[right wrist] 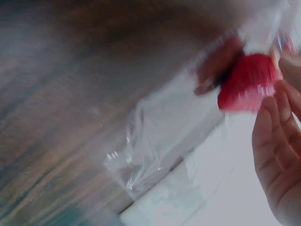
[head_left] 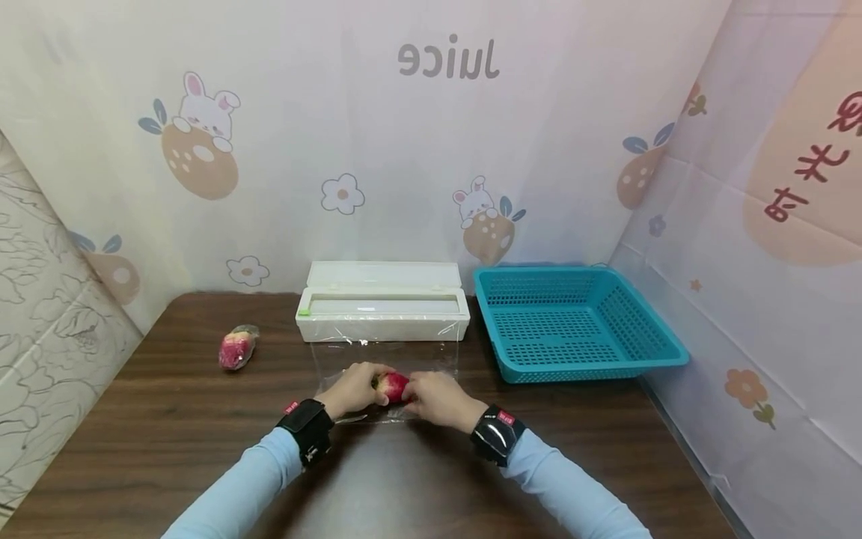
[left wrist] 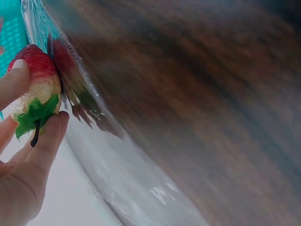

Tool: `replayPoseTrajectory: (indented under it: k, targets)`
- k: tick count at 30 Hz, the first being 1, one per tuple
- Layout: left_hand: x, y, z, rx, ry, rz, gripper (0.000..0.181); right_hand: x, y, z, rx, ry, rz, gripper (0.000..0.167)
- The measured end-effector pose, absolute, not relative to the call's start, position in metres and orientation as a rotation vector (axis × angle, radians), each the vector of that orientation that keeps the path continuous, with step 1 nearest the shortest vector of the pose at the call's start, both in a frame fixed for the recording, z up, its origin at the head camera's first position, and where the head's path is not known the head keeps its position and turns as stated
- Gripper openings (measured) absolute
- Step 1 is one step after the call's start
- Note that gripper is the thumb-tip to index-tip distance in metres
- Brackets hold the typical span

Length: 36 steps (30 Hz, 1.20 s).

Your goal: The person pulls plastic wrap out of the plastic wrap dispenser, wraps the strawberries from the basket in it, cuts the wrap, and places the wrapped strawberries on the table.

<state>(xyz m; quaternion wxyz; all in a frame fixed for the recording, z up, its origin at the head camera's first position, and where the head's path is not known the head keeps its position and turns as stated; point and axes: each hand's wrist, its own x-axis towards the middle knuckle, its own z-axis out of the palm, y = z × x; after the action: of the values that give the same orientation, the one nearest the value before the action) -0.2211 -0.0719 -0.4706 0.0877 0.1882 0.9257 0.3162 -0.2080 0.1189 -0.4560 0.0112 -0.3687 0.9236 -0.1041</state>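
Observation:
A toy-like strawberry (head_left: 393, 386), red and pale yellow with green leaves and a dark stem (left wrist: 35, 134), is held just above clear plastic film (head_left: 337, 359). My left hand (head_left: 353, 389) grips it near the leafy end, thumb on one side and fingers on the other. At its red end, my right hand (head_left: 441, 398) pinches it with thumb and fingertips, blurred in the right wrist view. Behind the hands, the film runs out from a white cling film dispenser (head_left: 384, 329) with its lid raised. The film's edge and a reflection of the strawberry show in the left wrist view.
On the left of the brown wooden table (head_left: 168, 419) lies another red and yellow fruit (head_left: 237, 348) wrapped in film. A blue perforated basket (head_left: 494, 337) stands at the right rear. Patterned cloth walls rise behind and beside the table.

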Motion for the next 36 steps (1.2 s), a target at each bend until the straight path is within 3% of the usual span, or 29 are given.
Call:
replayPoseTrajectory:
  k: [3,9,26,36]
  targets:
    - [-0.221,-0.072,-0.47,0.538,2.773,0.952,0.05,-0.2,0.115,-0.462,-1.295,2.845,-0.077,0.015]
    - [-0.219,-0.071,-0.472,0.509,2.768,0.968,0.05,-0.193,0.109,-0.469,-1.337,2.843,0.176,0.01]
    - [-0.22,-0.068,-0.47,0.46,2.766,0.978,0.051,-0.196,0.113,-0.483,-1.57,2.984,0.168,0.015]
    - [-0.22,-0.069,-0.469,0.449,2.739,1.0,0.052,-0.205,0.12,-0.483,-1.573,3.083,0.048,0.008]
